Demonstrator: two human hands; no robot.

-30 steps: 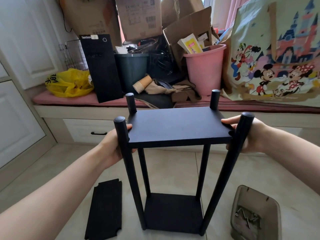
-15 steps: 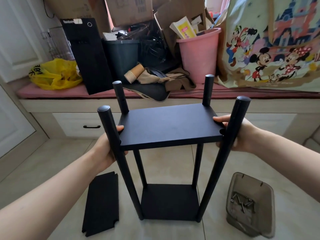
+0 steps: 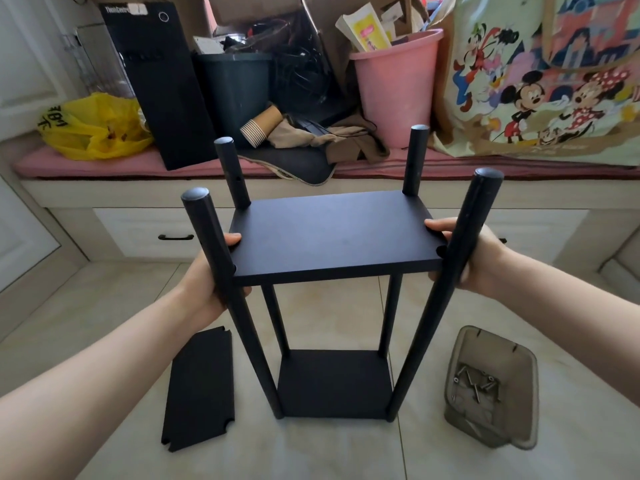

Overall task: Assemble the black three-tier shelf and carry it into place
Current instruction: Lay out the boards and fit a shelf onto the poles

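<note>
The black shelf frame stands upright on the pale tiled floor, just in front of a low window bench; its four round black posts rise from a matte black bottom board that rests on the tiles; the two near posts lean outwards towards the camera, and the two far posts poke up above the matte black rectangular middle board; that middle board sits level between the posts, well above the bottom one; the left hand grasps its left edge, thumb flat on top and fingers curled underneath beside the near left post; the right hand grasps the right edge the same way, thumb on top, fingers tucked below, partly hidden behind the near right post; a third flat black board with notched corners lies loose on the floor to the left of the frame, apart from it; to the right sits a translucent grey-brown plastic container holding several metal screws; on the bench's pink cushion are a crumpled yellow plastic bag, a black computer tower, a dark green bin, a stack of brown paper cups lying on its side, a pink plastic bucket and a large cartoon-print bag.
</note>
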